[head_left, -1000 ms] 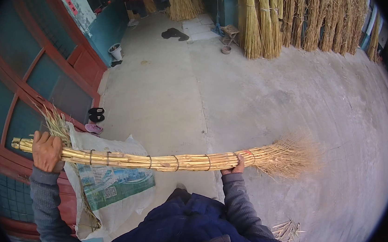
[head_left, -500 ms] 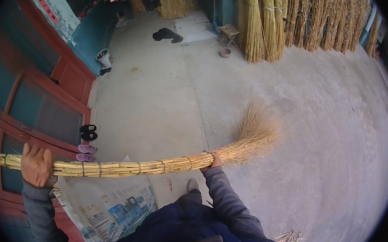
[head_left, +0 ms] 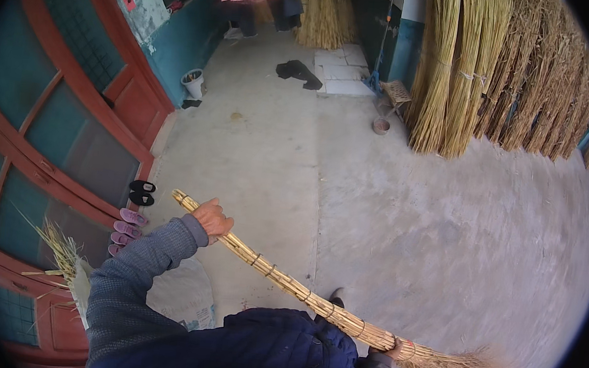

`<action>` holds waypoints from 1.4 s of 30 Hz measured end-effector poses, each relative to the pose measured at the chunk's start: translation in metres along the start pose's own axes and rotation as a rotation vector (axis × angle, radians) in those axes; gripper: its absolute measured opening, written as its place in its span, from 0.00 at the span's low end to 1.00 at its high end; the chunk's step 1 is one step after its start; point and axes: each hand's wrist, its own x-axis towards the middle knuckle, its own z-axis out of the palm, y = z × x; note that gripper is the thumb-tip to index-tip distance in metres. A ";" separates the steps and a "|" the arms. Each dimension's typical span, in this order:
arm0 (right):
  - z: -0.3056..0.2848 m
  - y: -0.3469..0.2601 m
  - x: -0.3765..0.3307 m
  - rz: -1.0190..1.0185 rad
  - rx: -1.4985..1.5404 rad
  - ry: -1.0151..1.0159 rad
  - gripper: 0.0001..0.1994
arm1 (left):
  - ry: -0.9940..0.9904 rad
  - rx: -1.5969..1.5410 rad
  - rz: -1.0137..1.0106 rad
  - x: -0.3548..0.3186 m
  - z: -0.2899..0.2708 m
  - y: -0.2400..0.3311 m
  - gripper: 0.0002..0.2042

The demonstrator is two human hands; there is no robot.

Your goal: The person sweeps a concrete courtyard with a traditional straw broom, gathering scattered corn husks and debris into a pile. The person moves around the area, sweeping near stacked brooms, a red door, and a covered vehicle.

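I hold a straw broom [head_left: 298, 289] slanted across my body, left hand [head_left: 212, 218] gripping near the handle's end, right hand [head_left: 395, 350] clasping just above the bristles, over the concrete floor [head_left: 404, 223]. Reed bundles [head_left: 504, 69] lean against the wall.

The right hand [head_left: 398, 349] is mostly hidden behind the broom [head_left: 311, 300] and the dark blue jacket [head_left: 271, 352], so only a few fingers show and its grip cannot be made out. The sack [head_left: 184, 294] near the left is half covered by the grey sleeve [head_left: 137, 275]. The straw bundles [head_left: 517, 78] at the far right are cut off by the picture's rim. The small bowl [head_left: 381, 126] beside them is too small to see into.
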 end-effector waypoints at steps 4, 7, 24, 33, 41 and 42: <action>0.060 -0.039 0.085 -0.029 -0.010 -0.095 0.16 | -0.073 -0.083 -0.084 0.062 0.005 -0.007 0.11; 0.100 -0.039 0.112 0.062 -0.018 -0.185 0.18 | -0.189 -0.130 -0.128 0.071 0.001 -0.016 0.12; 0.365 0.184 0.158 0.418 -0.442 -0.385 0.10 | -0.305 -0.150 -0.858 -0.120 0.122 -0.034 0.09; 0.485 0.403 0.125 0.606 -0.591 -0.469 0.09 | -0.438 0.021 -0.954 -0.250 0.197 -0.127 0.15; 0.560 0.551 0.107 0.837 -0.730 -0.444 0.10 | -0.948 -0.243 -1.269 -0.332 0.216 -0.144 0.28; 0.571 0.566 0.109 0.836 -0.738 -0.442 0.10 | -0.963 -0.369 -1.351 -0.325 0.207 -0.145 0.28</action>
